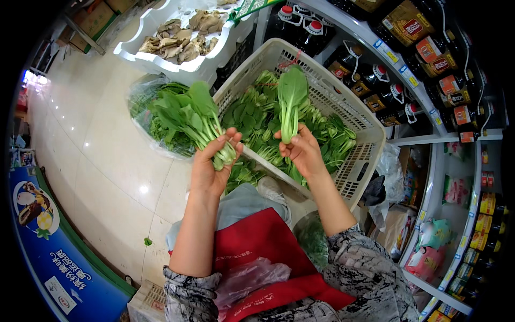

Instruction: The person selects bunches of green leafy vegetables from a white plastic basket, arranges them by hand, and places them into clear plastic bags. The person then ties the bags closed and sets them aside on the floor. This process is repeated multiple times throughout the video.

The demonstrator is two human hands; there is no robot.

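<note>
My left hand (pixel 215 161) is closed round the white-green stems of a bunch of bok choy (pixel 193 116), its leaves pointing up and left. In my right hand (pixel 299 151) a single bok choy (pixel 291 102) stands upright, held at its base by the fingers and thumb over the crate. Below and behind it, a large pale plastic crate (pixel 362 141) with slotted walls holds many more heads of bok choy (pixel 261 124). Some leafy greens (pixel 243 173) lie outside the crate's near side, partly hidden by my left hand and knee.
A clear bag of curly greens (pixel 141 116) lies left of the crate. Beyond it stands a white foam box (pixel 177 70) with oyster mushrooms (pixel 181 40). Shelves with large dark bottles (pixel 374 96) curve round the right. A blue chest freezer (pixel 44 257) stands lower left; a bagged bundle (pixel 312 237) is beside my leg.
</note>
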